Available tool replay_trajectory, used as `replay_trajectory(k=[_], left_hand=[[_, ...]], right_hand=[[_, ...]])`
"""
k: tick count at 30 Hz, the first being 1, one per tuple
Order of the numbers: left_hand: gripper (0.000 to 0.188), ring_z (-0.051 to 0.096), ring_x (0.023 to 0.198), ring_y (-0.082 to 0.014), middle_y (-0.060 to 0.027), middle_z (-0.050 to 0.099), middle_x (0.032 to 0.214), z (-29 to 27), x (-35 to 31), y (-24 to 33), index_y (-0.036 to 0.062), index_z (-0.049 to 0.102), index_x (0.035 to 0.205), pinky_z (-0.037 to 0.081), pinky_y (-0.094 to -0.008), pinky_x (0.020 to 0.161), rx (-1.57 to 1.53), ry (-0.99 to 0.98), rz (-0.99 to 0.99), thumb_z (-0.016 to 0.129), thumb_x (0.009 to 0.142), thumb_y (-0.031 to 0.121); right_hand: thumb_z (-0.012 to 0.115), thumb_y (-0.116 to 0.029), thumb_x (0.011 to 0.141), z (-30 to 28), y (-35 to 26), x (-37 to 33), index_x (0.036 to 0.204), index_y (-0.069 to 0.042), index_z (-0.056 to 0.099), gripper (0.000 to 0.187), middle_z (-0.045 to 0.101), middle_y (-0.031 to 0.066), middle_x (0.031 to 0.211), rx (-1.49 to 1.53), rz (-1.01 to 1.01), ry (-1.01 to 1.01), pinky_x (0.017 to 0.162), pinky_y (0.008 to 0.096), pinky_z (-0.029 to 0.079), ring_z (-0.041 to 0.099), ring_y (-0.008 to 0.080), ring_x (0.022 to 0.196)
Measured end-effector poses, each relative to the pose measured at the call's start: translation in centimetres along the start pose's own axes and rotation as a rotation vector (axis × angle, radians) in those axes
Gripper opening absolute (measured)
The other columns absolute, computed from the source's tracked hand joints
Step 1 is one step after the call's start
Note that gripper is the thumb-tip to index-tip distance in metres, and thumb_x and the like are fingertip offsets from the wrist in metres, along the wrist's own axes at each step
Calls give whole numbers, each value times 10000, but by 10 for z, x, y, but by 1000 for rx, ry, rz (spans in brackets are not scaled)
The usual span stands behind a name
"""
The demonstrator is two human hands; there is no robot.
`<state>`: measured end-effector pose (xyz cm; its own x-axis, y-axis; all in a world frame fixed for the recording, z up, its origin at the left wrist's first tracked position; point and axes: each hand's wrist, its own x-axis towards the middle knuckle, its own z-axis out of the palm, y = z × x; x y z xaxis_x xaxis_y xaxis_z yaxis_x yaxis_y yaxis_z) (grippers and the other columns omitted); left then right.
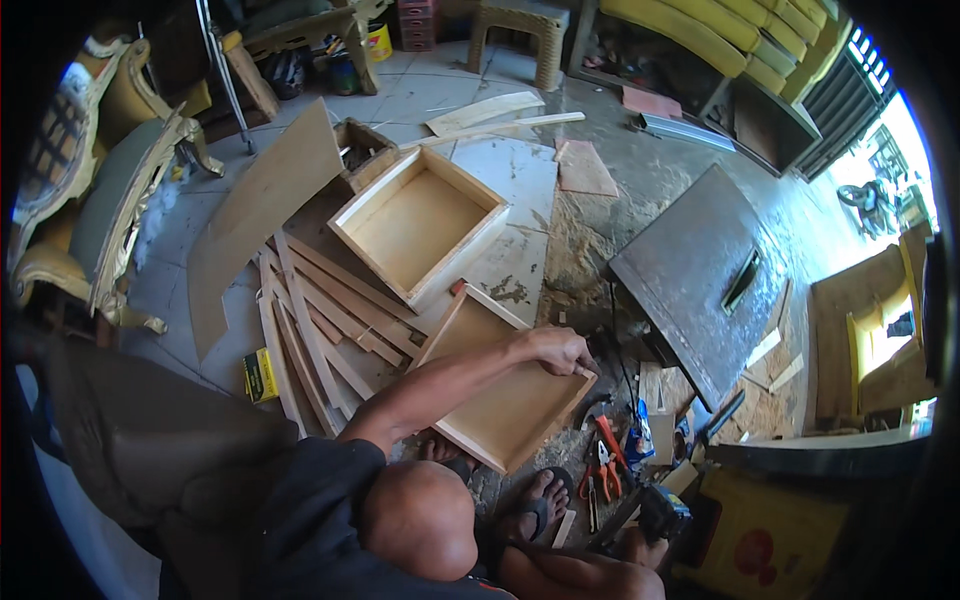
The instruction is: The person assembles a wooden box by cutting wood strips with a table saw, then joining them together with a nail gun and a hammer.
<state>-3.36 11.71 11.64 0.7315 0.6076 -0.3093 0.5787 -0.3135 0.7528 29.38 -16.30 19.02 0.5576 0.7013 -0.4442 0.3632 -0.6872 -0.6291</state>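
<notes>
A shallow wooden drawer (500,405) lies tilted on the floor in front of me, its plywood bottom showing. My left arm reaches across it, and my left hand (560,350) is closed at its right far corner, gripping the edge. Low at the right, my right hand (640,548) is closed around a cordless drill (664,514) with a black and yellow battery; its far end is hard to make out. Beyond the first drawer, a second, deeper wooden drawer (415,222) rests open side up.
Wood strips (320,320) and a plywood sheet (265,225) lie at left. Orange-handled pliers (605,468) lie near my sandalled foot (545,500). A dark metal-like panel (700,280) stands at right, a stool (520,40) at the back. A gilded chair (110,200) stands far left.
</notes>
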Motion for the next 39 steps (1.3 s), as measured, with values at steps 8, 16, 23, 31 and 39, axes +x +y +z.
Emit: replay_trajectory(k=[8, 16, 23, 31, 39], left_hand=[[413, 670, 1132, -364, -148, 718, 1248, 39, 38, -84, 231, 664, 1376, 523, -457, 970, 71, 68, 39, 622, 965, 249], [451, 666, 1178, -379, -226, 666, 1305, 41, -25, 39, 34, 619, 1370, 525, -441, 1027, -477, 746, 353, 648, 1000, 290], [682, 657, 1009, -412, -224, 629, 1166, 10, -92, 110, 22, 439, 1467, 548, -470, 850, -383, 855, 212, 726, 918, 306], [489, 672, 555, -319, -143, 668, 723, 5, -108, 88, -23, 610, 1149, 539, -433, 496, 31, 1003, -10, 716, 922, 396], [521, 603, 424, -233, -55, 615, 546, -50, -146, 45, 109, 685, 653, 506, -377, 452, 213, 744, 45, 733, 884, 574]], right_hand=[[662, -75, 822, 7, -18, 34, 965, -34, 554, 184, 518, 41, 595, 322, -176, -71, 441, 310, 431, 504, 149, 456], [611, -245, 937, 35, -137, 83, 883, -52, 553, 209, 436, -15, 587, 1086, -391, -570, 409, 308, 391, 434, 114, 444], [559, -348, 923, 95, -226, 53, 679, -111, 479, 349, 426, -6, 556, 1199, -438, -675, 458, 319, 399, 408, 130, 434], [574, -340, 861, 139, -215, 47, 663, -96, 471, 331, 421, 20, 535, 1134, -248, -773, 443, 367, 413, 413, 168, 422], [546, -337, 875, 140, -224, 68, 636, -110, 460, 341, 421, 20, 521, 1272, -178, -873, 426, 370, 396, 408, 173, 400]])
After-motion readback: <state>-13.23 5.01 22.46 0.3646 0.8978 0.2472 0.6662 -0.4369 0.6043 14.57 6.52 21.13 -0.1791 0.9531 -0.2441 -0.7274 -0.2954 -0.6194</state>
